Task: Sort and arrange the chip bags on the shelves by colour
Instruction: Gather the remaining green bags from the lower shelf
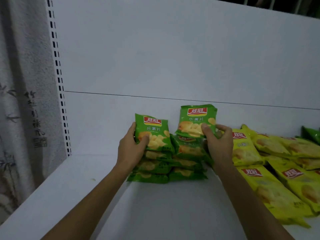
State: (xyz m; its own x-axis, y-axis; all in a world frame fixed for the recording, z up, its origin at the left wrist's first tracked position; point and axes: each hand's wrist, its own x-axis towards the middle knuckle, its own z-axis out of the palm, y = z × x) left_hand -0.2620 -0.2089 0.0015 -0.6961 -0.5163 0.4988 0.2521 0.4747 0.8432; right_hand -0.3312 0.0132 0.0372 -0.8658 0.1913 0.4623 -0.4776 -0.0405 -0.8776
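Holding one green chip bag upright in the left hand and a second green bag in the right hand, the person has the fingers of each hand curled round a bag's lower part, thumb across the front. Each bag sits just above one of two neighbouring green stacks near the back of the white shelf, so the green group looks largely gathered. Just beside it on the right, the yellow bags lie flat and overlapping in a loose spread. They are collected by colour but, as I judge it, not yet tidied. At the far right edge a few stray green bags lie beyond the yellow ones, apart from their own kind, and seem due to be brought over. I would put the sorting past halfway, with most of the neat arranging left.
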